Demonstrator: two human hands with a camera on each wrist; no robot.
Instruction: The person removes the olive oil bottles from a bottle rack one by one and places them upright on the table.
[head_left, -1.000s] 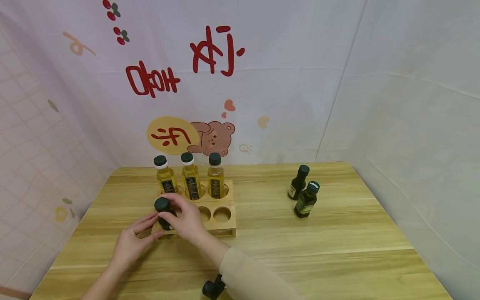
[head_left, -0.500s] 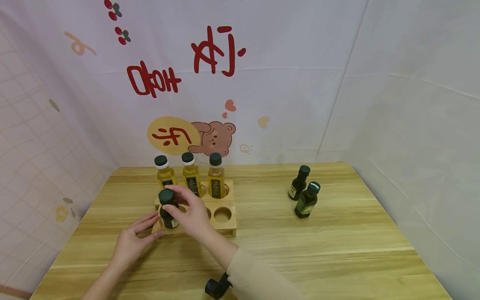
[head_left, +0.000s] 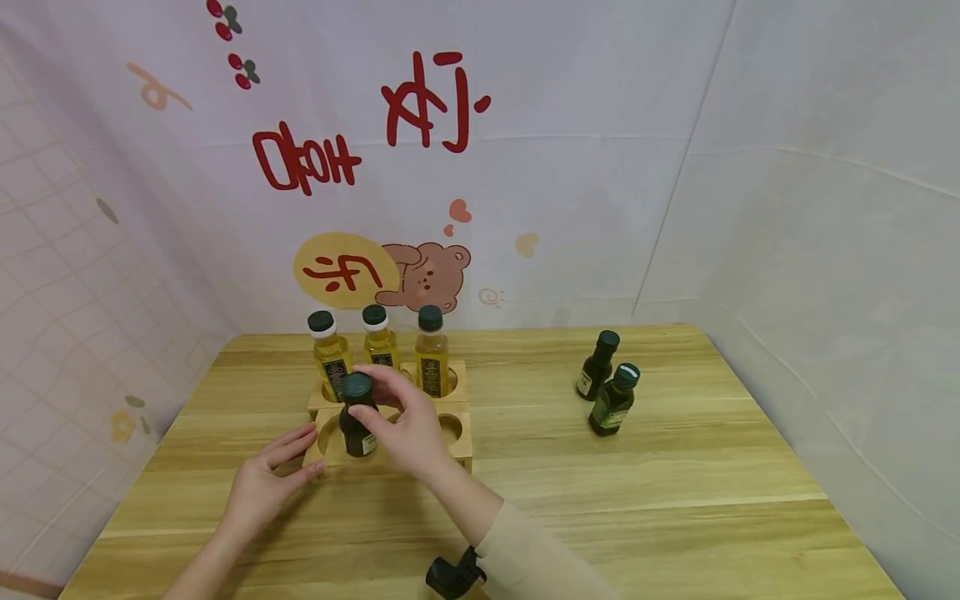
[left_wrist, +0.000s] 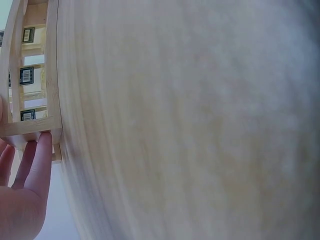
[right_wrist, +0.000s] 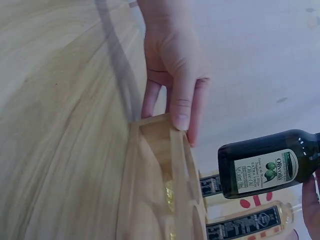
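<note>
A dark olive oil bottle [head_left: 358,433] with a green cap is gripped near its neck by my right hand [head_left: 411,429]. It hangs over the front row of the wooden rack [head_left: 463,452], beside the uncovered left hole. In the right wrist view the bottle [right_wrist: 260,167] is tilted by the camera angle, its green-and-white label showing. My left hand [head_left: 262,483] holds the rack's left end, thumb at the front corner and fingers along the side. Three yellow oil bottles stand in the back row, the right one [head_left: 432,358] most visible. The right hand partly covers the front holes.
Two more dark bottles stand on the table's right side, one with a slim neck [head_left: 597,367] and a squarer one [head_left: 613,402] close in front. A black device [head_left: 453,575] sits at the right wrist. White printed cloth [head_left: 562,167] rises behind the table.
My right hand has lifted the olive oil bottle from the front row's left hole and carried it to the right. The left hand has stayed on the rack.
</note>
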